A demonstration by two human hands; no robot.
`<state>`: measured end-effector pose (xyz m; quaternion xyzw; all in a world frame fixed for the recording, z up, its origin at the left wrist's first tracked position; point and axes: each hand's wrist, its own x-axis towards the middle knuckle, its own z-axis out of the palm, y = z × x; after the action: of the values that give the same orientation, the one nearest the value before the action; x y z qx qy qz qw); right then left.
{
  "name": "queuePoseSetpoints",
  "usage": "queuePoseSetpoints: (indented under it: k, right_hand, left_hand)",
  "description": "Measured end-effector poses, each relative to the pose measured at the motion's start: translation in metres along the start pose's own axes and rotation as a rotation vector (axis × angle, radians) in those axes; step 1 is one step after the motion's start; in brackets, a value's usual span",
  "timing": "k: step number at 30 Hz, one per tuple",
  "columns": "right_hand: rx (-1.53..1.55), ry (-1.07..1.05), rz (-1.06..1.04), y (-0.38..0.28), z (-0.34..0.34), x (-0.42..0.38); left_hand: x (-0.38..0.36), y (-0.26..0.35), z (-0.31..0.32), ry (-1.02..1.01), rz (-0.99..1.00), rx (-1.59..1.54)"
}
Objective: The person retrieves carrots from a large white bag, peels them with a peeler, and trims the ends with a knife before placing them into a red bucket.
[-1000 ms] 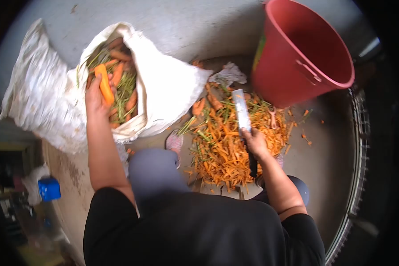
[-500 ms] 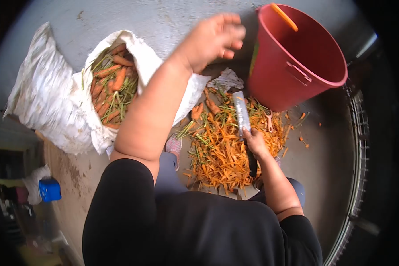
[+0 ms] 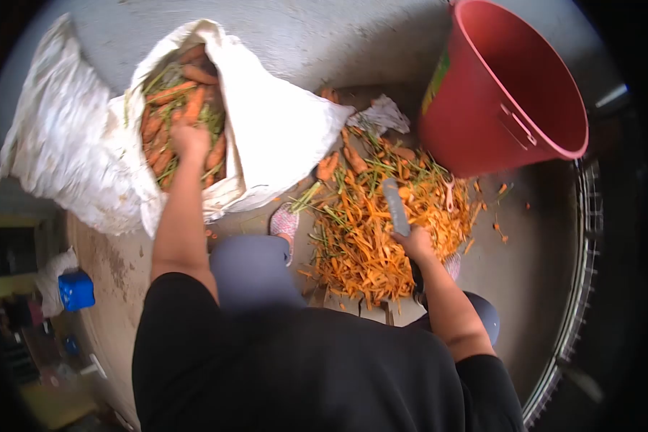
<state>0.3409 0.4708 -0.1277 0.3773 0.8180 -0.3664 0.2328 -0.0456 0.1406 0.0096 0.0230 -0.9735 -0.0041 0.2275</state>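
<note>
My left hand reaches into the open white sack at the upper left, its fingers closed at an orange carrot among other carrots and green stems. My right hand is wrapped round the dark handle of a broad-bladed knife. The blade points up and away from me, over a heap of orange peelings and green stems on the floor. Some whole carrots lie at the heap's far side.
A large red bucket stands tilted in view at the upper right. A pink peeler lies at the heap's right edge. Crumpled plastic sits beyond the heap. A blue container is far left.
My left hand has come from the air near the bucket down into the sack. The orange piece at the bucket's rim is no longer visible. My right hand still holds the knife.
</note>
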Motion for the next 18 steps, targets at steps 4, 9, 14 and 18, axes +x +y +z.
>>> queuePoseSetpoints:
  k: [4, 9, 14, 18]
  right_hand:
    - [-0.244, -0.178, -0.037, 0.009, 0.021, 0.041]
    - [-0.144, 0.095, 0.062, 0.033, 0.006, 0.111]
    - [-0.148, 0.506, 0.294, 0.108, -0.032, 0.190]
    - [-0.011, 0.318, 0.492, 0.146, -0.030, 0.224]
  left_hand:
    - [0.036, -0.016, 0.023, -0.144, 0.102, -0.017]
    - [0.076, -0.039, 0.065, -0.200, 0.110, 0.023]
    - [0.047, 0.017, 0.031, -0.277, 0.023, 0.091]
    - [0.044, 0.023, 0.039, -0.223, -0.098, 0.072]
